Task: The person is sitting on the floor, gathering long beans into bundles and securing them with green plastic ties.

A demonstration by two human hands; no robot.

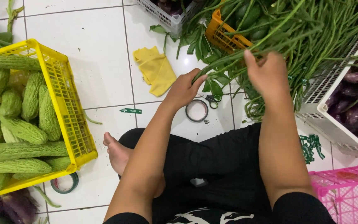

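You sit cross-legged on a glossy white tiled floor (100, 54), both arms stretched forward into a heap of long beans (311, 37). The beans are thin, smooth, cord-like green pods; the heap fills the upper right, its long axis slanting from lower left up to the upper right, with the loose ends draping toward your knees.

Your left hand (186, 89) pinches the near ends of a few pods between thumb and fingertips. Your right hand (267, 74) is curled into the same bundle just beside it, fingers closed around the stems, index finger sticking upward.

Between your hands, on the tiles, lie a roll of tape (197, 110), round and flat, and small green-handled scissors (213, 101) touching its rim. A crumpled yellow cloth (155, 69) lies left of them.

At far left a yellow plastic lattice crate (69, 112) holds warty, ridged bitter gourds (25, 128). A white crate (332, 124) at right holds glossy purple eggplants (355, 112); a pink crate (349, 195) sits below it.
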